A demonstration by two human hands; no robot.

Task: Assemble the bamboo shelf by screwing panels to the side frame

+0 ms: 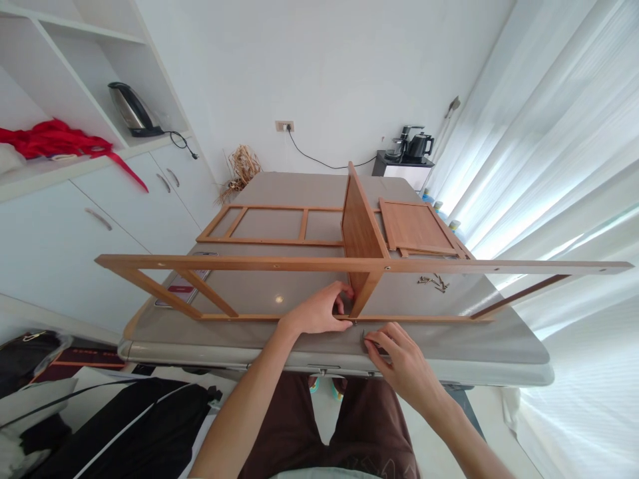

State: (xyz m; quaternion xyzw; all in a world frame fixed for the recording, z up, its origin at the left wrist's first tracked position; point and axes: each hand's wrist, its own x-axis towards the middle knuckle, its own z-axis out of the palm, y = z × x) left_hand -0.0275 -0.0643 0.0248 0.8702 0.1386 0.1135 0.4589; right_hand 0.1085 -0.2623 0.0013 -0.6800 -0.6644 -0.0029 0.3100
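Note:
A wooden side frame (239, 264) stands on edge along the near side of the table, with a wooden shelf panel (363, 219) upright against its middle. My left hand (319, 309) is closed on the frame's lower rail, its fingers at the panel's near bottom corner. A small dark bolt end (355, 322) shows at that joint. Just right of it, my right hand (394, 349) pinches a small thin metal piece (364, 336), too small to name for certain. It is apart from the frame.
Another wooden frame (269, 241) lies flat farther back on the grey table (299, 189). Wooden panels (419, 226) lie at the right, with several loose bolts (439, 283) nearer me. A printed sheet (182, 291) lies at the left. White curtains (559, 166) hang along the right side.

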